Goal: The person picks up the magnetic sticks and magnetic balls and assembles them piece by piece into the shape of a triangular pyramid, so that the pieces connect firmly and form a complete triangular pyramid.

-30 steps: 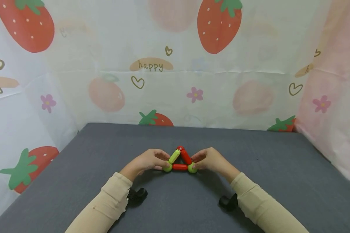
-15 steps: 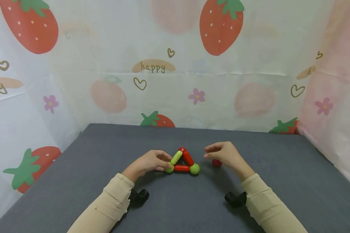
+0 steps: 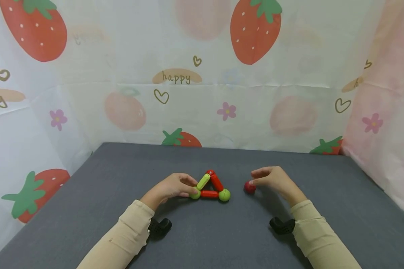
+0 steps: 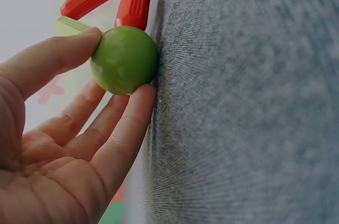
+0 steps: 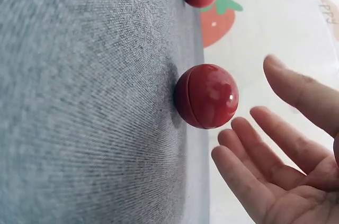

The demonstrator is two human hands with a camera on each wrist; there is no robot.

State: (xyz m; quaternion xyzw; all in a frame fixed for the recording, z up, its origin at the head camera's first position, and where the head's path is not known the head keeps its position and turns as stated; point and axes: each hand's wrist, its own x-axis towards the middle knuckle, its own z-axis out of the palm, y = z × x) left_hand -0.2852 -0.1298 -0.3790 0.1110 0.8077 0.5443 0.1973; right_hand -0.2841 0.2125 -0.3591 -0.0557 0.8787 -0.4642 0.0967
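A triangle of toy rods and balls lies on the table. It has a yellow-green rod (image 3: 203,182), a slanted red rod (image 3: 217,183), a front red rod (image 3: 209,194), a right green ball (image 3: 225,195) and a red ball piece (image 3: 210,172) at the far corner. My left hand (image 3: 176,186) pinches the left green ball (image 4: 125,60) between thumb and fingers. Farther right, a loose red ball (image 5: 207,97) rests on the cloth. My right hand (image 3: 277,182) hovers beside it with spread fingers; the right wrist view shows a gap between them.
Dark grey cloth (image 3: 202,239) covers the tabletop. A strawberry-print curtain (image 3: 188,112) hangs behind the table and along both sides. Black wrist mounts, left (image 3: 160,226) and right (image 3: 282,225), stick out below the sleeves.
My right hand has let go of the right green ball and moved right, uncovering the loose red ball. My left hand keeps its hold, and the triangle stays in place.
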